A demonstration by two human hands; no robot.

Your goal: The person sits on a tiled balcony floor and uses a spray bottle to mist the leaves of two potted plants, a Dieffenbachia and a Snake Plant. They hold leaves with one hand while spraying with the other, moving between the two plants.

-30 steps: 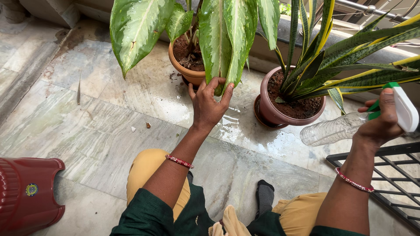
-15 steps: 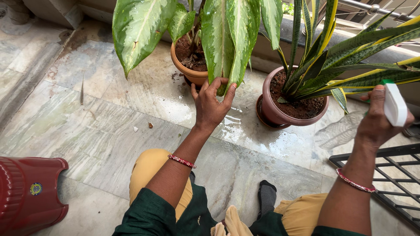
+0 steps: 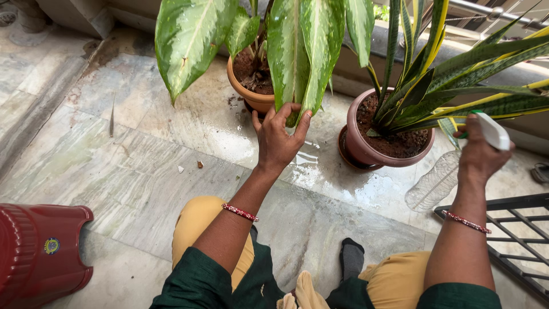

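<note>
My left hand (image 3: 278,139) pinches the tip of a long green-and-white variegated leaf (image 3: 294,51) that hangs from the plant in the orange pot (image 3: 249,97). My right hand (image 3: 477,151) grips a clear plastic spray bottle (image 3: 434,182) by its white and green trigger head (image 3: 490,130). The bottle hangs nearly upright beside the maroon pot (image 3: 361,147), which holds a plant with stiff yellow-edged sword leaves (image 3: 457,68).
A water puddle (image 3: 337,180) lies on the marble floor in front of both pots. A red plastic stool (image 3: 37,252) lies at the lower left. A black metal grate (image 3: 517,234) sits at the lower right. My knees in yellow trousers are below.
My right hand has swung the spray bottle from lying sideways to hanging nearly upright, and moved slightly left toward the maroon pot. My left hand keeps its hold on the leaf.
</note>
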